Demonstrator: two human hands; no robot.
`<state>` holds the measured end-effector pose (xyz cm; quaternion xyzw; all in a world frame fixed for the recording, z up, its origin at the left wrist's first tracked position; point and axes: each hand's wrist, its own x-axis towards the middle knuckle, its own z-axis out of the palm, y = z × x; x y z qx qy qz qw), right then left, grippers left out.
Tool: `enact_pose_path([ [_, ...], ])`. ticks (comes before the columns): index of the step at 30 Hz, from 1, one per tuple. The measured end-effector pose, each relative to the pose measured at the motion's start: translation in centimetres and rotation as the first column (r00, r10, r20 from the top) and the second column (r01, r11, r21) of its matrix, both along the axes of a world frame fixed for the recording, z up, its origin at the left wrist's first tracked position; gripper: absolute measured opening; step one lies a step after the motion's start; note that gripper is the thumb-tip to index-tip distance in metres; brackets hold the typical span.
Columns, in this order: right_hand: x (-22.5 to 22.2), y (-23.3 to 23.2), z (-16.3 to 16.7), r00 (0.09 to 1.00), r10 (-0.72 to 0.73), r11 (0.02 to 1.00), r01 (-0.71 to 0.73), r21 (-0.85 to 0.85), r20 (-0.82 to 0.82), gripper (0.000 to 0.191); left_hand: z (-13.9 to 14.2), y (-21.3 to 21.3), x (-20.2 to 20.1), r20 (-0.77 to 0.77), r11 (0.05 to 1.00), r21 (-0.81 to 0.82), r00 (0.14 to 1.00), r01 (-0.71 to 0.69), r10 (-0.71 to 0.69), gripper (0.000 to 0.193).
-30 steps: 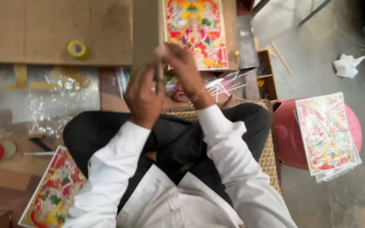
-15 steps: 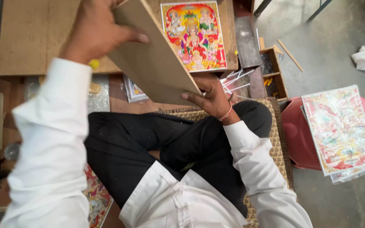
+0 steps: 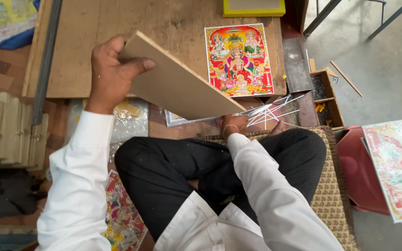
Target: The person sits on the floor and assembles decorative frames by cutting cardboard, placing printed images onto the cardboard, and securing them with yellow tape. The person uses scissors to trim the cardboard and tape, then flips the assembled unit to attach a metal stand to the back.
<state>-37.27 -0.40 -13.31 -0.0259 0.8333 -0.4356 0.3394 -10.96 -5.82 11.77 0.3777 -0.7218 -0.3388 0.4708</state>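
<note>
The left hand [image 3: 112, 74] grips a plain brown backing board [image 3: 177, 83] by its upper left corner, thumb laid across the near face and fingers curled behind, so the board hangs tilted, its long lower edge running down toward four o'clock. That far corner ends right above the right hand [image 3: 233, 126], which is mostly hidden beneath the board; only the wrist and a thin bangle show, so I cannot tell whether those fingers are spread or closed on anything. At one o'clock from the board a colourful religious print [image 3: 239, 59] lies flat on the wooden worktop [image 3: 80, 42], its left edge just beside the board's raised edge but apart from it. A bundle of thin white strips [image 3: 271, 111] fans out at three o'clock from the right hand, near the worktop's front edge. A grey metal bar [image 3: 46, 60] lies along the worktop's left side, at nine o'clock from the left hand. Stacked boards [image 3: 10, 132] sit at eight o'clock, well apart. The open worktop at eleven and twelve o'clock leaves room above the board; a red stool [image 3: 357, 172] carrying more prints [image 3: 396, 167] stands far off at four o'clock.
</note>
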Motion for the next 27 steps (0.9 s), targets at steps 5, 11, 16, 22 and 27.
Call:
enact_pose_path([
  [5,0.4,-0.9,1.4,0.996,-0.088,0.988,0.092,0.121,-0.033,0.061,0.8,1.1,0.2,-0.013,0.996,-0.086,1.000,0.001,-0.002,0.025],
  [11,-3.2,-0.9,-0.3,0.944,0.022,0.999,-0.034,0.032,0.329,0.047,2.3,1.6,-0.3,-0.079,0.995,-0.098,0.996,0.033,-0.040,0.023],
  [16,-7.3,6.3,3.5,0.498,0.198,0.824,0.383,-0.419,0.844,0.039,4.1,0.7,-1.9,-0.067,0.995,-0.051,0.994,0.084,-0.087,0.023],
  [22,-14.7,20.5,14.5,0.873,0.487,0.311,-0.211,-0.927,-0.035,0.070,4.7,-2.3,-8.9,-0.166,0.940,-0.007,0.926,0.342,-0.339,0.027],
  [27,-25.1,24.0,17.4,0.291,0.607,0.482,-0.875,0.051,-0.740,0.105,2.0,-2.5,-16.7,-0.191,0.869,0.031,0.857,0.494,-0.480,0.031],
])
